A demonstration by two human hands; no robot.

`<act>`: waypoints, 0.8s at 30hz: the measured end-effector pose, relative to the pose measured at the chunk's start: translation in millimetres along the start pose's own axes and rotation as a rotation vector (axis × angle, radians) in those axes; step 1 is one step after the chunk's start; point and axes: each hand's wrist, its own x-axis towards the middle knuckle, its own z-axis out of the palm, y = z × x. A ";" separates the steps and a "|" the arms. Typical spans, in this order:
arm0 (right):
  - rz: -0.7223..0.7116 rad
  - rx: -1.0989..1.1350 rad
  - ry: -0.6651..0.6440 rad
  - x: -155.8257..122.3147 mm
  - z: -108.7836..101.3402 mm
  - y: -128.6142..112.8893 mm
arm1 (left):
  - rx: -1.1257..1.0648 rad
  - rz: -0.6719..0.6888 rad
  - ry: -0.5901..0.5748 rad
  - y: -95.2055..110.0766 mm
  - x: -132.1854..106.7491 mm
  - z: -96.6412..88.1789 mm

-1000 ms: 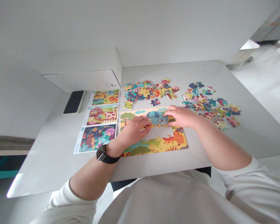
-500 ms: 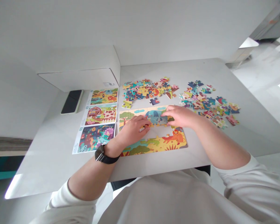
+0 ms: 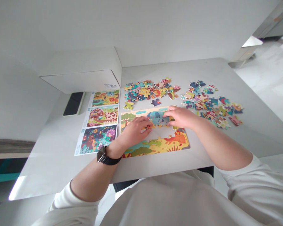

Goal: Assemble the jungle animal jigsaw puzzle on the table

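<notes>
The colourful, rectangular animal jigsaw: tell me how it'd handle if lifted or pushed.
The colourful, rectangular animal jigsaw would probably sag or split if lifted, given its seams and central gap. Pushed, it would likely slide, lying flat on the smooth-looking pale table.

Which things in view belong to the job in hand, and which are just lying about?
Apparently the job:
Partly assembled, multicoloured animal jigsaw, the left hand and right hand on it
Multicoloured rear heap of loose pieces
Multicoloured right-side heap of loose pieces
White paper sheet with three pictures, likely reference

Apparently lying about:
Black-screened, rectangular phone
White rectangular box
</notes>
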 end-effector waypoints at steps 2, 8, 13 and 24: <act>0.001 -0.015 0.004 0.9 1.4 -0.1 | 0.000 -0.003 -0.003 0.0 -0.1 -0.9; -0.077 0.040 0.000 0.0 1.7 -4.8 | -0.011 -0.001 0.003 -0.7 0.3 0.4; -0.087 0.065 -0.028 1.0 -0.4 -7.0 | -0.064 -0.015 -0.025 0.1 -0.3 -8.6; -0.084 0.104 -0.041 -0.6 -3.4 12.5 | 0.132 -0.147 0.035 -65.2 -26.0 -70.9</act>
